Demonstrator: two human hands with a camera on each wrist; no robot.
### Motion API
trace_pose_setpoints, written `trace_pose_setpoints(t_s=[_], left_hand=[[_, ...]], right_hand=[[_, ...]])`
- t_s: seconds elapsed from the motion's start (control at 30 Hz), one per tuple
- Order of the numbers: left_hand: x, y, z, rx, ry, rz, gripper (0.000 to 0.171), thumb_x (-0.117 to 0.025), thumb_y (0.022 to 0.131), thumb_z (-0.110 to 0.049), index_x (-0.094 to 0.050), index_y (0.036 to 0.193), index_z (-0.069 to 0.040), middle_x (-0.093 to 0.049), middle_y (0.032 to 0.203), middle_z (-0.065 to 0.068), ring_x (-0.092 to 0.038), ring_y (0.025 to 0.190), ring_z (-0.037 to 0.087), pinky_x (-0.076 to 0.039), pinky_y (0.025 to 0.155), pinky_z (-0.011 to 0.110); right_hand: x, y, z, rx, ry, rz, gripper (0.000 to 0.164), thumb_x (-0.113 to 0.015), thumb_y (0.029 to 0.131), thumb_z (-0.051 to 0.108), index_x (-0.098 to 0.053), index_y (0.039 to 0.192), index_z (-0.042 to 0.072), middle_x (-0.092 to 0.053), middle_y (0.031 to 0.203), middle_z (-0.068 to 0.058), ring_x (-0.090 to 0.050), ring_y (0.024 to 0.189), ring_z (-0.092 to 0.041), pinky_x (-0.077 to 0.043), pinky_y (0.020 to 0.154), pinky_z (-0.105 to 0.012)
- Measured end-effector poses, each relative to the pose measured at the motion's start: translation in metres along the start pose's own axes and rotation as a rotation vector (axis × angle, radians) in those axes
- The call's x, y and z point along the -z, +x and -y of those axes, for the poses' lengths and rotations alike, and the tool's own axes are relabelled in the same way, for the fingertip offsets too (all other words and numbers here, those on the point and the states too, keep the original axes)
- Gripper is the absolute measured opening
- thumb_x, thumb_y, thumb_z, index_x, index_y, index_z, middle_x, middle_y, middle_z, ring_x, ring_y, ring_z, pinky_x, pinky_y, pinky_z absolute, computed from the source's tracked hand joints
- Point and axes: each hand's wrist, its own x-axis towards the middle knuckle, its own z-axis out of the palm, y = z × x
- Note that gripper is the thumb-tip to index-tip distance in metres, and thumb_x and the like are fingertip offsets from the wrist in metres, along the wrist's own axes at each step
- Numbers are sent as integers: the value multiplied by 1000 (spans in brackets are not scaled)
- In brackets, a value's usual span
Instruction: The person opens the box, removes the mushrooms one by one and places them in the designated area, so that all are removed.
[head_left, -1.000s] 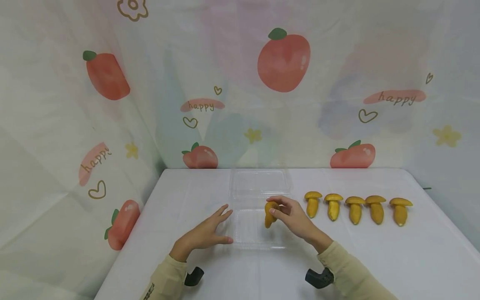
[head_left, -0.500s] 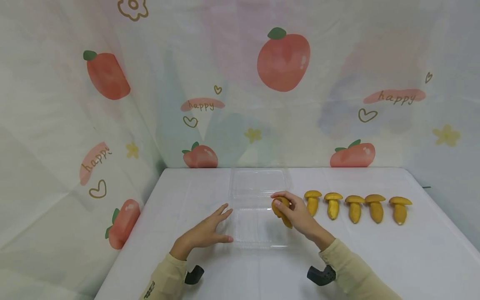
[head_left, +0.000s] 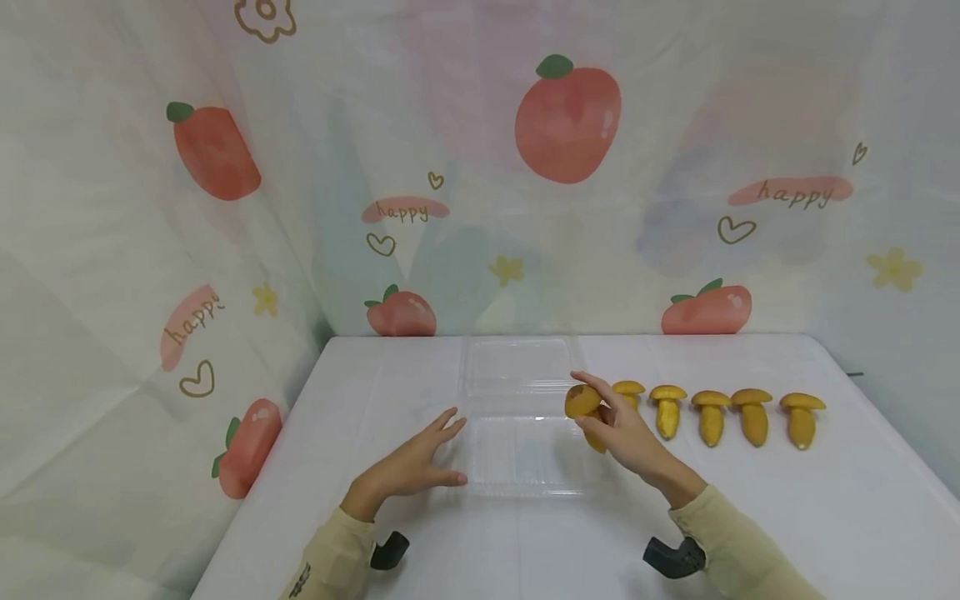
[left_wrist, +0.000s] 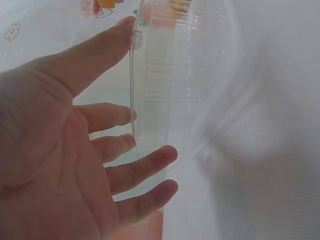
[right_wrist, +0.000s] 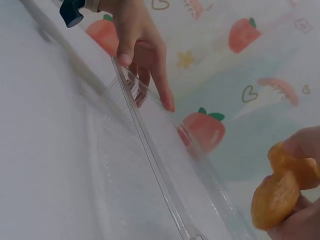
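Note:
My right hand [head_left: 626, 433] pinches a yellow-brown mushroom [head_left: 582, 402] between thumb and fingers, above the right side of a clear plastic clamshell box [head_left: 525, 479]. Its cap points up and left in the head view; in the right wrist view the mushroom [right_wrist: 276, 200] shows its thick stem. At the box's left side is my left hand [head_left: 408, 465], fingers spread and straight. The left wrist view has that hand's thumb and some fingertips at the box's rim [left_wrist: 133, 80]. The box lies with its lid [head_left: 521, 362] folded back, away from me.
Several similar mushrooms [head_left: 710, 421] lie in a row on the white table [head_left: 787, 517], right of the box. The leftmost one [head_left: 628, 388] is partly hidden behind my right hand. Behind the table hangs a printed cloth [head_left: 480, 125], continuing along the left side.
My right hand has moved right and slightly away from me with the mushroom, which has turned so its cap now faces up and left. My left hand has stayed put.

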Motion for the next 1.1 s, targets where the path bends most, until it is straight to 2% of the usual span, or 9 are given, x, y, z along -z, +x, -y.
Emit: trace_pose_setpoints(t_s=[0.1, 0.17, 0.23, 0.47, 0.53, 0.63, 0.77, 0.9, 1.1], left_hand=[[1, 2, 0, 4, 6, 0, 90, -79, 89, -32, -30, 159, -5, -13, 171, 16, -21, 156, 38, -28, 121, 60], [0, 1, 0, -1, 10, 4, 90, -79, 89, -32, -30, 159, -4, -12, 171, 16, -21, 156, 38, -29, 121, 60], [0, 1, -1, -6, 9, 6, 89, -78, 89, -32, -29, 159, -4, -12, 171, 17, -21, 156, 38, -29, 121, 60], [0, -2, 0, -5, 17, 0, 89, -78, 90, -32, -29, 159, -3, -13, 170, 18, -22, 156, 39, -29, 121, 60], [1, -2, 0, -7, 17, -1, 89, -78, 90, -31, -30, 159, -3, -13, 170, 18, -22, 155, 39, -29, 120, 60], [1, -3, -2, 4, 19, 2, 89, -78, 90, -32, -30, 159, -4, -13, 171, 17, -22, 156, 39, -29, 121, 60], [2, -3, -4, 18, 23, 6, 89, -78, 89, -33, -30, 159, -5, -13, 171, 15, -23, 156, 38, -30, 121, 60], [3, -2, -5, 8, 42, 1, 89, -78, 89, -33, -30, 159, -4, -14, 171, 17, -24, 155, 39, -30, 120, 61], [3, -2, -2, 19, 49, 1, 89, -78, 89, -34, -30, 159, -6, -13, 171, 14, -23, 156, 38, -30, 121, 60]], right_hand=[[8, -4, -1, 81, -10, -11, 55, -56, 104, 8, -34, 154, 4, -45, 140, -27, -65, 107, -21, -54, 84, -16], [11, -8, -2, 126, -21, -37, 53, -56, 103, 7, -36, 152, 1, -46, 136, -25, -66, 95, -12, -54, 78, -17], [14, -12, -2, 158, -31, -65, 53, -56, 102, 4, -36, 151, -1, -47, 133, -21, -65, 91, -7, -54, 74, -17], [30, -25, 3, 147, -86, -87, 65, -46, 97, -10, -28, 157, 4, -47, 137, -25, -61, 103, 4, -53, 71, -19], [34, -29, 2, 159, -105, -101, 67, -45, 95, -12, -28, 158, 4, -44, 142, -22, -58, 109, 9, -53, 75, -15], [40, -32, 0, 195, -150, -128, 66, -48, 96, -12, -30, 157, 4, -41, 149, -1, -51, 118, 13, -50, 86, -8], [51, -39, -2, 218, -208, -162, 63, -56, 98, -6, -32, 156, 4, -39, 145, 20, -46, 122, 14, -46, 91, -3], [65, -45, -4, 214, -265, -202, 64, -59, 98, -4, -32, 156, 5, -42, 139, 20, -50, 114, 16, -50, 85, -4], [84, -52, -12, 209, -321, -258, 67, -62, 96, -4, -34, 156, 6, -39, 140, 27, -46, 113, 15, -50, 82, -3]])
